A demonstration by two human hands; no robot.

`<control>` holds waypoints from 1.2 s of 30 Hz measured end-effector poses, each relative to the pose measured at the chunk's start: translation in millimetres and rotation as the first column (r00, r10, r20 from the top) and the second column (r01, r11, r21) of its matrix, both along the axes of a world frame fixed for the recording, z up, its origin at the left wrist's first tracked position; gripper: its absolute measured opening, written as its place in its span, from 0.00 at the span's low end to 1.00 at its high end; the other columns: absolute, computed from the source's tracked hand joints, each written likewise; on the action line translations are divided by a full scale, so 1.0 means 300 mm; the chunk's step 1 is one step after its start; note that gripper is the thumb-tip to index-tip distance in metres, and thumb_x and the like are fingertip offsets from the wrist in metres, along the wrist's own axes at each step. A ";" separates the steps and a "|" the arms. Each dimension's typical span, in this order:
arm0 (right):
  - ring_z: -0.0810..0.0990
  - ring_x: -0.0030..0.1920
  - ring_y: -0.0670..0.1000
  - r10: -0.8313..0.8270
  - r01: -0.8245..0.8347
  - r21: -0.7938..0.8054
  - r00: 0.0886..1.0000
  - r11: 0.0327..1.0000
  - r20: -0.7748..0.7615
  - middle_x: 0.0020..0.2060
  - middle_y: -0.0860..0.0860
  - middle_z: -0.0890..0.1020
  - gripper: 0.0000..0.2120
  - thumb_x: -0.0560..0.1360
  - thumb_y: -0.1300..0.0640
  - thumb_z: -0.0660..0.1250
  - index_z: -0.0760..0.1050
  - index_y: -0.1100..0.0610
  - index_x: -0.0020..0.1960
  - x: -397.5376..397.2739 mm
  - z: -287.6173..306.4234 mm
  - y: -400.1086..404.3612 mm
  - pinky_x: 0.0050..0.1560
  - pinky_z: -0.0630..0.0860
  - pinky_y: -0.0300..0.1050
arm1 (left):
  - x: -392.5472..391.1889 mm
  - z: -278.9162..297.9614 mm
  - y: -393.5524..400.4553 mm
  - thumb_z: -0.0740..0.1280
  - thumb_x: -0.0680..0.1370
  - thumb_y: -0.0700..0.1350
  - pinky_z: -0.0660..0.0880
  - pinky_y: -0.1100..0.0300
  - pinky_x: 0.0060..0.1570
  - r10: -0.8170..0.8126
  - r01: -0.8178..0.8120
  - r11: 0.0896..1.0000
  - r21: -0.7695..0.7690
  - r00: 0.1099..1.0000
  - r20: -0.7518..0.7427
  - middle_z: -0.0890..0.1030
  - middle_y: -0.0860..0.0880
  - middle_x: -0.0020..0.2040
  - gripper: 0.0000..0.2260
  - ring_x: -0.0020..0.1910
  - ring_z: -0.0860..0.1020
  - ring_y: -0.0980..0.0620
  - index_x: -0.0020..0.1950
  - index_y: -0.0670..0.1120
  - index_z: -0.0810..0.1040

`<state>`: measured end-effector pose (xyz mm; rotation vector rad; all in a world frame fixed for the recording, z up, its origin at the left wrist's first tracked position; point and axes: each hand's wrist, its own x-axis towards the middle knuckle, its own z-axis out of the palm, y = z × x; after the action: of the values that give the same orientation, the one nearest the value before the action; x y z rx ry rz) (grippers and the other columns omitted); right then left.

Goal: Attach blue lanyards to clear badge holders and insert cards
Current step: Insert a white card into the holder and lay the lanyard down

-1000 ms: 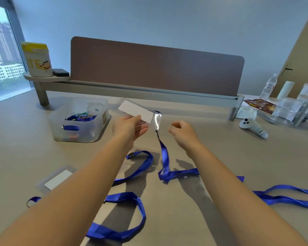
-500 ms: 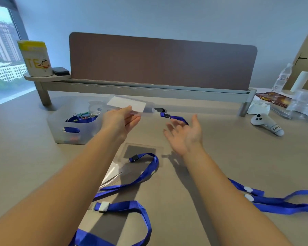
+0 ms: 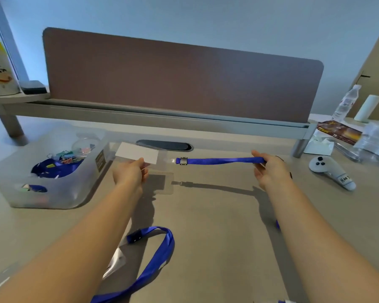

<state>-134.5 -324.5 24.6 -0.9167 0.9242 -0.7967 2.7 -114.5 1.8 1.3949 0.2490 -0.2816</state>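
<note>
My left hand (image 3: pixel 130 174) pinches a clear badge holder (image 3: pixel 162 153) with a white card (image 3: pixel 137 155) inside, held flat above the desk. A blue lanyard (image 3: pixel 219 160) runs taut from its metal clip (image 3: pixel 183 160) at the holder's right edge to my right hand (image 3: pixel 269 169), which grips the strap. Another clear holder (image 3: pixel 162 182) lies on the desk under my left hand. A second blue lanyard (image 3: pixel 160 256) loops on the desk near my left forearm, its clip on a clear holder (image 3: pixel 115 262).
A translucent bin (image 3: pixel 44 169) of binder clips and lanyards stands at the left. A brown divider panel (image 3: pixel 179 77) spans the back. At the right lie a white controller (image 3: pixel 330 171), plastic bags (image 3: pixel 374 143) and a water bottle (image 3: pixel 346 103).
My right hand, open half a second ago, has closed on the lanyard strap and pulled it out straight to the right. The view has moved closer to the desk.
</note>
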 end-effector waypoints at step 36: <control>0.72 0.33 0.49 0.287 -0.584 -0.321 0.717 0.746 -0.636 0.43 0.60 0.76 0.09 0.77 0.64 0.57 0.75 0.65 0.44 -0.070 -0.094 0.292 0.31 0.69 0.39 | -0.118 -0.021 0.328 0.61 0.77 0.44 0.71 0.55 0.55 -0.730 0.290 0.480 0.828 0.656 0.194 0.77 0.40 0.57 0.13 0.55 0.75 0.45 0.58 0.40 0.73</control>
<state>-155.5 -237.0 -3.5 -1.8399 0.9270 -0.3228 -32.6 -16.1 -4.6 2.3205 -0.6728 -0.3096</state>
